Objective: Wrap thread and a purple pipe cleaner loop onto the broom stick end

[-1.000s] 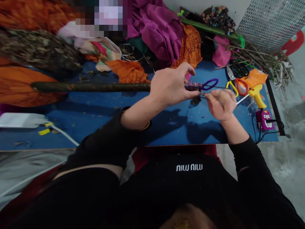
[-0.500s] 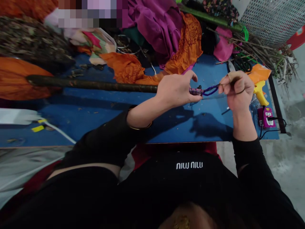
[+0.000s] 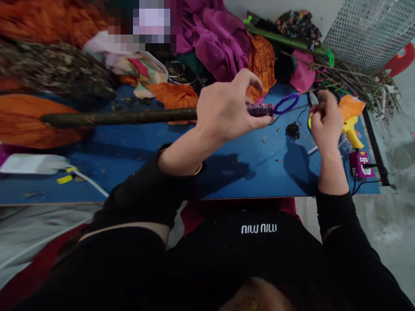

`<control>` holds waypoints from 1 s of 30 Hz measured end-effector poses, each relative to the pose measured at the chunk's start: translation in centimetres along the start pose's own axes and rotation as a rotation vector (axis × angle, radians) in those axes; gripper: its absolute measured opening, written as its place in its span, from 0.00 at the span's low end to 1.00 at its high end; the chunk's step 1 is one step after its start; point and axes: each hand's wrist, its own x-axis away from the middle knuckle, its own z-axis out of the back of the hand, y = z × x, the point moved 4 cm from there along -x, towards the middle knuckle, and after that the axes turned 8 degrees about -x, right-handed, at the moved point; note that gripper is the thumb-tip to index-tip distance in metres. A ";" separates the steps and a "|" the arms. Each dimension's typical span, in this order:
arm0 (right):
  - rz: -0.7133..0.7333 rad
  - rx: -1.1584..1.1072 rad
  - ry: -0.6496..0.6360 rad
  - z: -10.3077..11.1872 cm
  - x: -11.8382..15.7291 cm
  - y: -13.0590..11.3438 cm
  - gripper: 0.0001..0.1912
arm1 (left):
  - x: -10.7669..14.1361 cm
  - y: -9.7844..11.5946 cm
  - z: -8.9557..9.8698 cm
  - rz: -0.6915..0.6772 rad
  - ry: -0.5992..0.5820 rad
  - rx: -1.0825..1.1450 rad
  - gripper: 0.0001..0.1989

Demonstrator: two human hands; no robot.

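My left hand (image 3: 223,110) is closed around a long brown stick (image 3: 129,117) close to its right end. Past my thumb, that end is wrapped in purple with dark cord (image 3: 259,109) wound over it. A purple loop (image 3: 287,104) sticks out from the tip, free of both hands. My right hand (image 3: 328,123), slightly blurred, has its fingers pinched on a thin dark cord (image 3: 301,107) stretched from the wrapped end. Below the loop, a small tangle of black cord (image 3: 293,129) appears beside my right hand. Scissors (image 3: 313,98) lie partly hidden behind that hand.
A yellow glue gun (image 3: 353,134) and a purple power socket (image 3: 363,165) are at the blue table's (image 3: 162,181) right end. Twigs (image 3: 350,71), purple cloth (image 3: 214,43) and orange cloth (image 3: 177,97) crowd the back. Orange fabric (image 3: 22,121) surrounds the stick's left end.
My right hand has moved off the purple loop, slightly right, and the loop has opened wider. My left hand has shifted a little left with the stick. The black tangle now shows.
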 end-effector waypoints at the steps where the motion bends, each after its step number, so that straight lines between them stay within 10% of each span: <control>1: -0.084 0.098 -0.087 0.0 0.0 0.9 0.21 | -0.1 0.0 0.7 -0.007 0.023 0.018 0.32; 6: -0.302 0.209 0.008 2.2 0.5 2.8 0.14 | -0.4 -0.3 2.5 -0.064 0.035 0.087 0.32; 9: -0.015 -0.259 0.197 2.1 0.2 -0.4 0.22 | -0.3 -0.3 2.8 -0.072 0.033 0.097 0.32; 13: 0.257 -0.955 -0.114 -1.8 -0.2 -6.6 0.38 | -0.1 -0.1 2.8 -0.070 0.004 0.079 0.32; 17: 0.010 -1.359 -0.370 -4.5 0.4 -9.2 0.28 | 0.0 0.0 3.0 -0.066 0.022 0.041 0.33; 30: -0.375 -1.701 -0.324 -6.1 0.8 -8.0 0.27 | -0.4 -1.2 1.8 -0.254 -0.089 0.146 0.14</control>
